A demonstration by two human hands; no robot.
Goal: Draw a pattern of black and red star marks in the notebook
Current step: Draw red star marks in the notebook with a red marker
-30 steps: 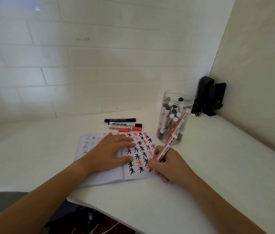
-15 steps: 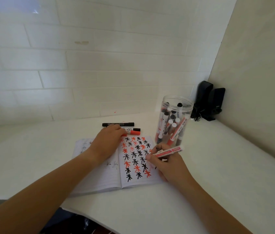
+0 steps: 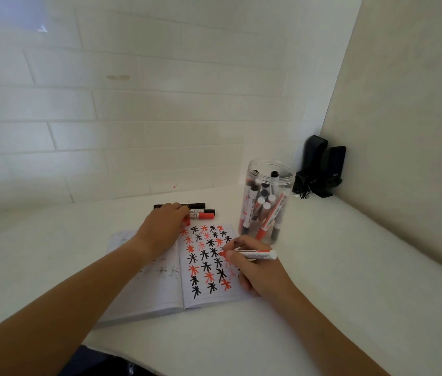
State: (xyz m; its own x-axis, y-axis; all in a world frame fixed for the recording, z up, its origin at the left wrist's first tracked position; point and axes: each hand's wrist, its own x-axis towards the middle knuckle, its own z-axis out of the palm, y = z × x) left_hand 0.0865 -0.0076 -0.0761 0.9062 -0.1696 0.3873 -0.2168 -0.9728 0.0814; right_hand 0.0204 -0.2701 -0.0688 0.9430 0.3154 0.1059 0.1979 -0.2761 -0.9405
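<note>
light: soft, even, slightly dim | glare: pale patch seen on wall [image 3: 42, 25] upper left | shadows: faint | blur: mild softness throughout | distortion: wide-angle bending noted at edges

We see the notebook [image 3: 176, 278] lying open and flat on the bench, its right page filled with rows of black and red star marks [image 3: 206, 256]. The uncapped red marker [image 3: 252, 254] lies nearly level above that page's right edge, tip pointing left.
</note>
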